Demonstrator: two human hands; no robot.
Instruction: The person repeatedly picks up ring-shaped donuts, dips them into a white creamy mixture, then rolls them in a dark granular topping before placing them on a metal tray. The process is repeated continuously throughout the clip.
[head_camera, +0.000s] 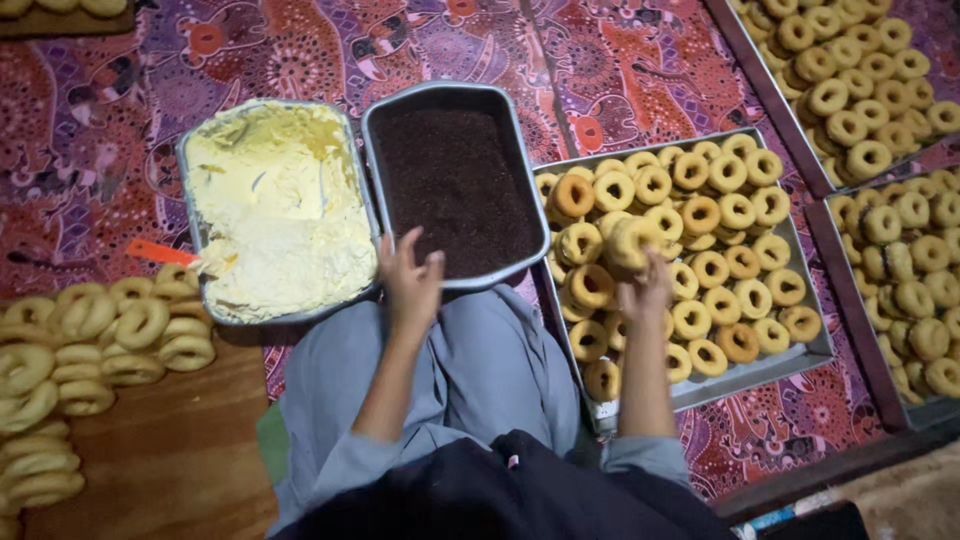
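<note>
Doughnut (634, 243) pinched in right grip (645, 290) | left grip (410, 280) spread | tray (455, 180): chocolate sprinkles

A patterned red cloth (640, 60) carries metal trays (760, 372) and a wooden board (170, 460).

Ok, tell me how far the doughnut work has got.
Done, it seems: pale doughnuts stacked on the wooden board. In hand: right hand lifts a plain doughnut from the metal tray; left hand rests at the dark sprinkles tray, beside the cream tray. Left: several trays of plain doughnuts.
</note>
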